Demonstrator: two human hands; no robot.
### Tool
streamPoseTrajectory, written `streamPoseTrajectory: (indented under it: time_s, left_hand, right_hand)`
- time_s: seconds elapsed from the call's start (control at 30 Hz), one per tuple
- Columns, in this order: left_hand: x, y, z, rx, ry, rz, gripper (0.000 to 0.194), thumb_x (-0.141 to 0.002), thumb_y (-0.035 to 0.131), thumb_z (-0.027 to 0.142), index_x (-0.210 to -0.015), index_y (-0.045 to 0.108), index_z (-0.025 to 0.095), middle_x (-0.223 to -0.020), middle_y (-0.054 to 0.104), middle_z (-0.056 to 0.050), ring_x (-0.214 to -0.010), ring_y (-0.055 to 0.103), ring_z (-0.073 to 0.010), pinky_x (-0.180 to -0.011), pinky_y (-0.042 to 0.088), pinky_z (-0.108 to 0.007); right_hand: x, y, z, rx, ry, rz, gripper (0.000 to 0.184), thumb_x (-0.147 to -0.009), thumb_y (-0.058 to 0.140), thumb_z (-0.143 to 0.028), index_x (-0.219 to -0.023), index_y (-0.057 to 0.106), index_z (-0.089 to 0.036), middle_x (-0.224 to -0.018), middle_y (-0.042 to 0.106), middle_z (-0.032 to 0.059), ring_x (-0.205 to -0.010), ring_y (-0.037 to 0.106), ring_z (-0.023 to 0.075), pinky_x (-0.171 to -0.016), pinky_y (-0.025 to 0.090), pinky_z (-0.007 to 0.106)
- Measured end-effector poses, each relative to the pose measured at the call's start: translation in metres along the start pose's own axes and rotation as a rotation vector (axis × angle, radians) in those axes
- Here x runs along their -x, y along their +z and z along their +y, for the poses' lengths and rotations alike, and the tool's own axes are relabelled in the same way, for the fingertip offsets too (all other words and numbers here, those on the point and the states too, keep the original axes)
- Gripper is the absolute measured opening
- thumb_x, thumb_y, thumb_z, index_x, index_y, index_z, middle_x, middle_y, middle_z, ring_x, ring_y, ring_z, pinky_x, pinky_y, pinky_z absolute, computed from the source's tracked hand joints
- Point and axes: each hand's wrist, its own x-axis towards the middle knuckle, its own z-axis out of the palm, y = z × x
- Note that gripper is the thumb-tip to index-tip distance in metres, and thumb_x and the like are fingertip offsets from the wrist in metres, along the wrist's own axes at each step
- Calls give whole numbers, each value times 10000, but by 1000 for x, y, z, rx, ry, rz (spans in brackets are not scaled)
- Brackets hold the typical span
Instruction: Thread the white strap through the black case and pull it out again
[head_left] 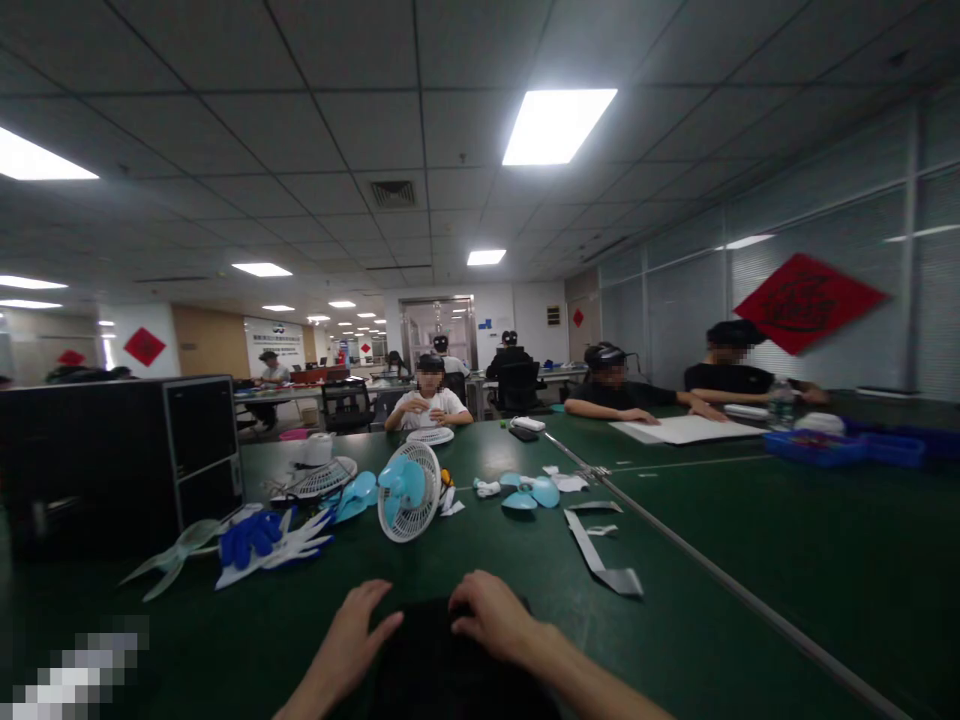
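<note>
My left hand [349, 640] is low in the view with its thumb and fingers apart, the thumb tip at the left edge of a black, dark-surfaced thing [424, 660]. Over the right part of that thing rests my right hand [495, 618], its fingers bent and the thumb apart from them; no grip shows. What the black thing is I cannot make out. Beyond my hands stands a white fan grille with light blue blades [405, 485], tilted on its edge. A loose light blue fan blade [529, 492] lies to its right.
White and blue gloves [270, 548] and a pale fan blade [176, 557] lie left, before a black computer case [202, 450]. Silvery strips [589, 545] lie right, near a metal table seam [690, 540]. A blue tray [814, 447] stands far right. Several people sit around.
</note>
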Motion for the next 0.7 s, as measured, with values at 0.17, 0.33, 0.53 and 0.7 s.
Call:
streamPoseTrajectory:
  time_s: [0.17, 0.33, 0.53, 0.7]
  left_hand:
    - [10, 0, 23, 15, 40, -191, 753, -723, 602, 609, -1323, 534, 158, -1400, 509, -136, -1298, 446, -281, -1128, 310, -388]
    - [15, -9, 36, -4, 9, -262, 877, -652, 666, 621, -1366, 486, 145, -1450, 447, -137, -1331, 402, -289, -1134, 288, -359]
    - [14, -4, 35, -17, -38, -269, 896, -652, 660, 603, -1396, 446, 150, -1480, 413, -115, -1364, 361, -284, -1146, 263, -353]
    - [12, -2, 38, -19, -53, -257, 842, -683, 624, 604, -1392, 456, 182, -1477, 426, -90, -1360, 374, -290, -1143, 281, -381]
  right_hand:
    - [6, 0, 1, 5, -4, 10, 305, -927, 550, -344, -1189, 573, -191, -1223, 587, 82, -1016, 601, 209, -860, 524, 419]
    - [32, -23, 26, 71, 110, 53, 302, -836, 630, -288, -1129, 646, -218, -1190, 603, 85, -1073, 586, 233, -914, 480, 343]
    - [72, -69, 80, 327, 521, 184, 301, -817, 598, -220, -1106, 634, -147, -1162, 598, 139, -1099, 563, 272, -918, 445, 364]
    - [94, -82, 100, 456, 653, 209, 242, -827, 612, -263, -1035, 612, -140, -1094, 619, 157, -1029, 583, 283, -817, 447, 338]
